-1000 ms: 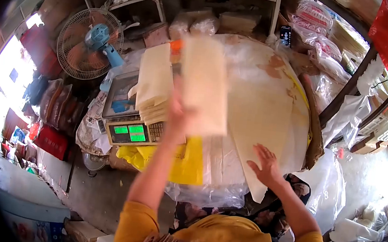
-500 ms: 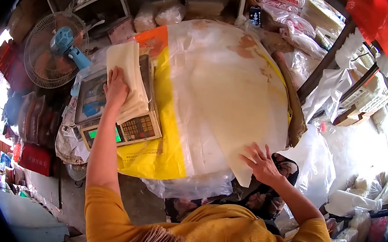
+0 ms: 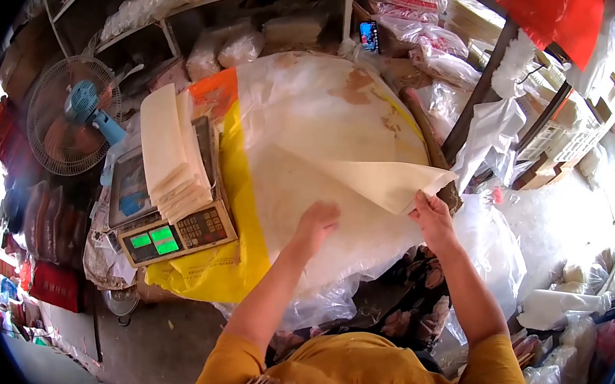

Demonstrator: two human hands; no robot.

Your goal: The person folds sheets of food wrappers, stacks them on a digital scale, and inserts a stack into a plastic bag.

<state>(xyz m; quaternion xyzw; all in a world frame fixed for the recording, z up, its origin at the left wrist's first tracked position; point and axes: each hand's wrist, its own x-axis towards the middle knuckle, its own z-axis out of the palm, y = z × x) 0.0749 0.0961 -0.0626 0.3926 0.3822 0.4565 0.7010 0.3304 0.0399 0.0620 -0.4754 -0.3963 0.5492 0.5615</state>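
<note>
Pinched in my right hand (image 3: 431,214) is the near right corner of a thin cream sheet (image 3: 379,183), lifted and curling above the plastic-covered table (image 3: 295,93). My left hand (image 3: 318,223) hovers over the near part of the table, left of the raised corner; its fingers are curled and blurred, and whether they hold anything is unclear. A stack of folded cream sheets (image 3: 170,147) lies on the digital scale (image 3: 202,230), whose green displays are lit. Yellow plastic (image 3: 243,200) runs beside the scale.
Behind the scale at the left stands a fan (image 3: 80,112). Shelves with plastic-wrapped packs (image 3: 240,48) line the back, where a phone (image 3: 369,36) is propped up. Bagged goods and a dark post (image 3: 487,83) are at the right. A red bag (image 3: 554,19) hangs at the upper right.
My left hand has left the stack on the scale and moved right over the table. My right hand has closed on the sheet's corner and raised it. The view has shifted.
</note>
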